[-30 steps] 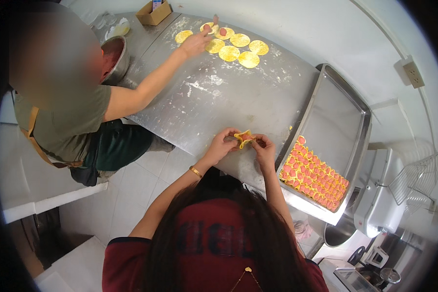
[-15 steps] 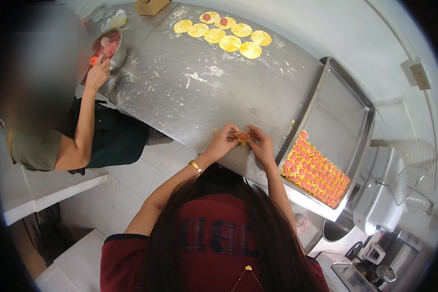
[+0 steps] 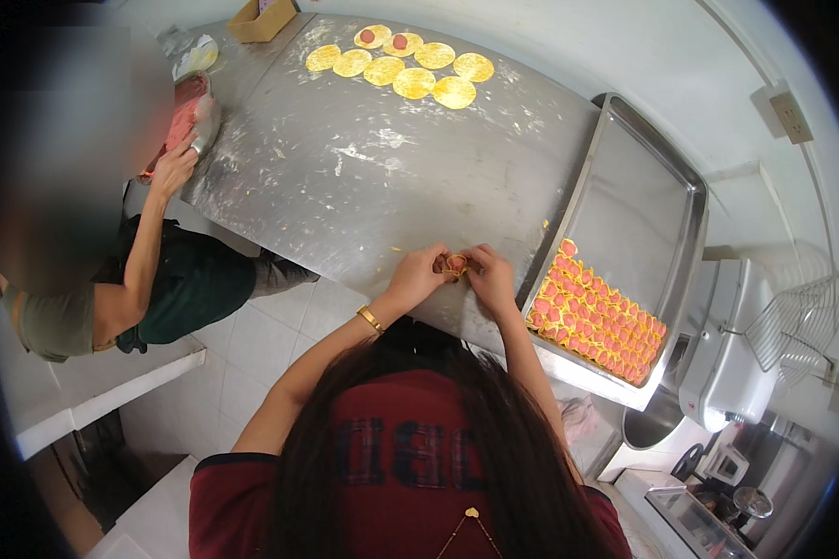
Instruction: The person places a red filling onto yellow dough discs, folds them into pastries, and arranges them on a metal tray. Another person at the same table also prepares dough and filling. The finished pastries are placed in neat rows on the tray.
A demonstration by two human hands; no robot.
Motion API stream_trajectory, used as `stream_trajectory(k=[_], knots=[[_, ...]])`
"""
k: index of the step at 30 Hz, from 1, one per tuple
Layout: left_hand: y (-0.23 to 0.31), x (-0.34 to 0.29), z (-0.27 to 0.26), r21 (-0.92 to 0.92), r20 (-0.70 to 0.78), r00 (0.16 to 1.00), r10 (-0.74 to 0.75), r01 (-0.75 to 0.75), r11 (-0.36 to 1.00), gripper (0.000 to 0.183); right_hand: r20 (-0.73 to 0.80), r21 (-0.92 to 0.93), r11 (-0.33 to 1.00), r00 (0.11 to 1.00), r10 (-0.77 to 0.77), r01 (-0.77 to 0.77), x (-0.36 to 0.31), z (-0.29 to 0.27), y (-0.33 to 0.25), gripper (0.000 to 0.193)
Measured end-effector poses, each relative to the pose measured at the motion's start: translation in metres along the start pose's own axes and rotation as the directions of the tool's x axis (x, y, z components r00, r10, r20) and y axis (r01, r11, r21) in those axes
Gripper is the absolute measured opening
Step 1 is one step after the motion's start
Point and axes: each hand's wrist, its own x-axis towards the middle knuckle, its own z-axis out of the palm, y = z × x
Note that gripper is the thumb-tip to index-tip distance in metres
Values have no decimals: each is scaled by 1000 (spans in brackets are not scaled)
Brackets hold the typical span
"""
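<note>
Just above the near edge of the steel table, my left hand (image 3: 417, 278) and my right hand (image 3: 490, 278) pinch a small open-topped dumpling (image 3: 455, 265) between them. Its yellow wrapper is gathered in a ring around pink filling. To the right, the finished-looking dumplings (image 3: 595, 321) stand packed in rows in the near part of a large metal tray (image 3: 583, 191). Toward the far edge lie several round yellow wrappers (image 3: 414, 83), two of them topped with a ball of pink filling (image 3: 400, 42).
At the left, another person's hand (image 3: 174, 168) is at a steel bowl (image 3: 207, 126) of pink filling. A cardboard box (image 3: 259, 22) and a plastic bag (image 3: 198, 56) sit at the far left. The flour-dusted steel table (image 3: 345, 186) spans the middle; a wire rack (image 3: 792, 326) is at the right.
The wrapper between my fingers has drawn up from a loose, ragged shape into a rounder cup. At the bowl, the other person's hand has shifted. My view has turned slightly.
</note>
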Motion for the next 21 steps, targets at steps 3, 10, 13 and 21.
stream_trajectory(k=[3,10,13,21], knots=[[1,3,-1,15,37,999,-4,4,1000,27,-44,4,998,997,-69,69,-1,-4,-1,31],[-1,5,-5,-25,78,997,1,1,1000,27,19,-33,999,999,34,-33,-7,-4,-8,39],[4,8,-1,97,72,997,-9,2,995,28,-12,-75,997,1000,6,-7,-2,-1,-9,38],[-2,7,0,-34,-70,985,158,-161,986,24,-63,-168,985,998,29,-39,-9,-1,-12,40]])
